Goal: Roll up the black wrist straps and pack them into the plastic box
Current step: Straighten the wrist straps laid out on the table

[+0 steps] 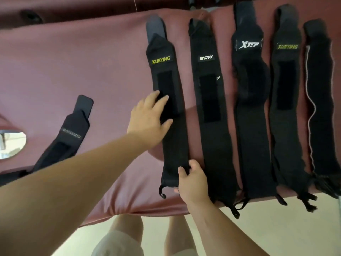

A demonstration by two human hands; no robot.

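Observation:
Several black wrist straps lie flat side by side on a maroon padded table (pixel 92 71). My left hand (pixel 149 117) rests open, fingers spread, on the middle of the leftmost upright strap marked XUEYING (pixel 171 141). My right hand (pixel 191 183) pinches that strap's near end at the table's front edge. To its right lie a strap with a white logo (pixel 212 126), an XTEP strap (pixel 252 135), a second XUEYING strap (pixel 287 126) and a strap with a white edge (pixel 323 117). Another strap (pixel 62 145) lies slanted at the left. No plastic box is in view.
The table has an oval hole (pixel 13 145) at its left end. Its front edge runs across the lower part of the view, with pale floor (pixel 276 228) below. Thin loops hang off the straps' near ends over that edge. My legs show under the table.

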